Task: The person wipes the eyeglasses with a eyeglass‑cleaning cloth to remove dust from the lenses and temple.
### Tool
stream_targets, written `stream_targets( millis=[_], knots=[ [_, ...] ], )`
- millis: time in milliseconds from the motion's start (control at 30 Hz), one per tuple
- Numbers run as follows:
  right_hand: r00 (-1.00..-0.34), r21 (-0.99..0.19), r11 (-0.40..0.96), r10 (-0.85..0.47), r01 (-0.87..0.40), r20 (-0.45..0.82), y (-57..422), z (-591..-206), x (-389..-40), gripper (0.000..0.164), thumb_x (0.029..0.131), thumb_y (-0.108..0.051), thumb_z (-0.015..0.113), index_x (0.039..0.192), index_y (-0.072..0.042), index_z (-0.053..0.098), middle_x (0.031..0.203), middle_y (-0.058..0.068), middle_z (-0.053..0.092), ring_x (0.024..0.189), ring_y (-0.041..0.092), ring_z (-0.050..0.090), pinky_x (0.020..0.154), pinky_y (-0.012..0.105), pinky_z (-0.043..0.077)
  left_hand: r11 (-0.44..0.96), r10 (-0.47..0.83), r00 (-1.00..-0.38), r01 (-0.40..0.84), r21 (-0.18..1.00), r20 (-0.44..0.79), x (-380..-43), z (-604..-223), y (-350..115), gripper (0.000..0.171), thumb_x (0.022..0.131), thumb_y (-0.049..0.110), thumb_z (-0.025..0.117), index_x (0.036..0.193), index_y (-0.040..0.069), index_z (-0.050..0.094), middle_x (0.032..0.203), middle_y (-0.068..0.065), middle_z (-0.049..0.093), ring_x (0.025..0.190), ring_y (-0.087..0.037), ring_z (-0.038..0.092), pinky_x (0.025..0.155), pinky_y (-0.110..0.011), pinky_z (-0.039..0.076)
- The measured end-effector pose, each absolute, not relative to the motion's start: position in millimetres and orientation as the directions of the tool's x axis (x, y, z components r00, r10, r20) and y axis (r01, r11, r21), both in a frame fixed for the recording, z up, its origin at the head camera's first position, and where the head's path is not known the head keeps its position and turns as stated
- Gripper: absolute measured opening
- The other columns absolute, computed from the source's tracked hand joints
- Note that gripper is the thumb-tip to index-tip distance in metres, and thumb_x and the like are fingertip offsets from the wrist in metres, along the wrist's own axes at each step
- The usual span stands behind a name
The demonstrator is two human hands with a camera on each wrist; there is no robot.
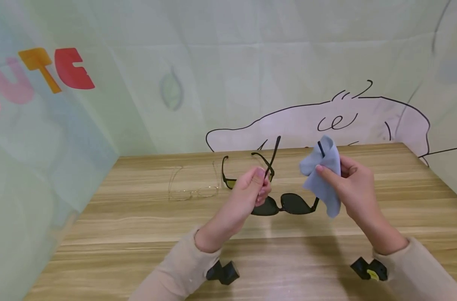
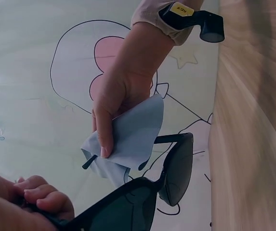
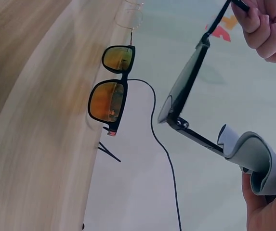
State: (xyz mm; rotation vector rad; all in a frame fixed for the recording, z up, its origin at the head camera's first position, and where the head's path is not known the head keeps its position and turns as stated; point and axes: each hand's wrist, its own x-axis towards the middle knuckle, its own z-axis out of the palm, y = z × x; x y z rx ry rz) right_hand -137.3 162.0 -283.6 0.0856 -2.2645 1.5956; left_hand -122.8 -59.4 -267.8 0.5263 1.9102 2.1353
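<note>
Dark-lensed sunglasses (image 1: 294, 203) with black frames are held up above the table, both temples unfolded. My left hand (image 1: 247, 192) grips one temple, whose tip sticks up past the thumb. Around the other temple a light blue cloth (image 1: 326, 179) is folded, and my right hand (image 1: 354, 184) pinches cloth and temple together between thumb and fingers. The tip of that temple pokes out of the cloth's top. In the right wrist view the cloth (image 3: 258, 159) wraps the temple behind the hinge. The left wrist view shows the lenses (image 2: 176, 168) between the hands.
Behind the hands, yellow-lensed glasses (image 1: 230, 183) with dark frames rest on the wooden table (image 1: 138, 225). To their left are thin gold wire-rimmed glasses (image 1: 192, 193). A printed cloth backdrop (image 1: 228, 75) rises at the table's far edge. Each wrist carries a black camera mount (image 1: 222, 272).
</note>
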Motion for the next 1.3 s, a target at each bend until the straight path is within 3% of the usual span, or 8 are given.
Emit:
stream_targets(
  millis=[200,433,700,867,1300],
  knots=[
    [-0.925,-0.885,0.403,0.191,-0.232,0.33,165.8,-280.5,-139.3,0.046,0.084,-0.02,0.071,0.12,0.005,0.059,0.091,-0.006,0.065,0.078,0.0,0.063,0.064,0.015,0.05,-0.099,0.444,-0.889,0.074,0.992,0.111,-120.0,-272.0,-56.1,0.028,0.104,0.02,0.027,0.085,0.004,0.039,0.068,-0.001,0.032,0.058,-0.011,0.026,0.054,-0.019,0.024],
    [-0.927,-0.904,0.368,0.212,-0.217,0.309,170.2,-278.4,-142.1,0.048,0.083,-0.021,0.072,0.12,0.007,0.058,0.084,-0.014,0.064,0.075,0.002,0.063,0.062,0.017,0.05,-0.092,0.482,-0.867,0.089,0.992,0.123,-117.9,-275.7,-52.6,0.028,0.104,0.021,0.028,0.086,0.002,0.038,0.07,-0.002,0.032,0.059,-0.011,0.027,0.054,-0.019,0.024],
    [-0.971,-0.948,0.233,0.046,-0.219,0.235,172.0,-289.9,-139.2,0.037,0.085,-0.018,0.07,0.115,0.002,0.059,0.083,-0.008,0.068,0.071,0.012,0.066,0.058,0.029,0.054,-0.293,0.303,-0.937,0.084,0.953,0.176,-121.5,-261.9,-53.1,0.026,0.104,0.02,0.025,0.083,0.009,0.037,0.067,0.0,0.03,0.057,-0.009,0.028,0.053,-0.019,0.025],
    [-0.973,-0.947,0.226,-0.011,-0.227,0.23,168.5,-302.1,-136.0,0.03,0.085,-0.015,0.07,0.107,0.004,0.061,0.079,-0.006,0.068,0.068,0.012,0.066,0.058,0.031,0.055,-0.325,0.257,-0.948,0.1,0.94,0.19,-122.8,-252.8,-57.3,0.026,0.104,0.021,0.025,0.083,0.009,0.036,0.068,0.0,0.029,0.059,-0.011,0.028,0.055,-0.02,0.024],
    [-0.983,-0.943,0.296,0.057,-0.15,0.174,173.3,-298.4,-138.6,0.048,0.086,-0.026,0.068,0.118,0.006,0.056,0.08,-0.013,0.066,0.071,0.011,0.065,0.059,0.031,0.054,-0.22,0.428,-0.901,-0.032,0.975,0.067,-124.7,-268.7,-56.6,0.028,0.104,0.021,0.028,0.08,0.01,0.038,0.065,0.002,0.032,0.055,-0.009,0.029,0.052,-0.019,0.026]
  ],
)
